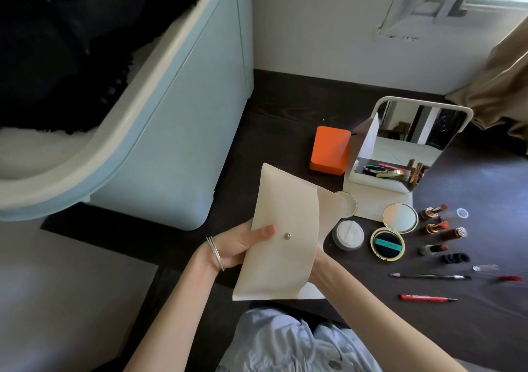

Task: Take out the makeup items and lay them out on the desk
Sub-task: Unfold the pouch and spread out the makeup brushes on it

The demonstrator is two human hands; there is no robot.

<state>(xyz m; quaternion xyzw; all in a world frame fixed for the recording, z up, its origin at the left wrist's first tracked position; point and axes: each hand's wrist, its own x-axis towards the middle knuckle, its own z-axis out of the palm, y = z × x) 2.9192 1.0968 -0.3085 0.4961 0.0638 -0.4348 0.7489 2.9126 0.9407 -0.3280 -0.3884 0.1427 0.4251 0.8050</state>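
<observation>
I hold a cream makeup pouch (285, 229) with a metal snap above the desk's front edge. My left hand (243, 243) grips its left side, thumb on the front. My right hand is hidden behind the pouch; only the forearm (357, 300) shows, so its grip cannot be made out. Laid out on the dark desk (285, 109) to the right are an open gold compact (391, 234), a white round puff case (348, 234) with its lid (349, 204), several lipsticks (435, 227), a black pencil (431, 276) and a red pencil (425, 297).
A white standing mirror (414, 143) with a tray base sits at the back right, an orange box (330, 150) to its left. A pale blue cabinet (171, 143) borders the desk on the left. A beige curtain (500, 92) hangs at far right.
</observation>
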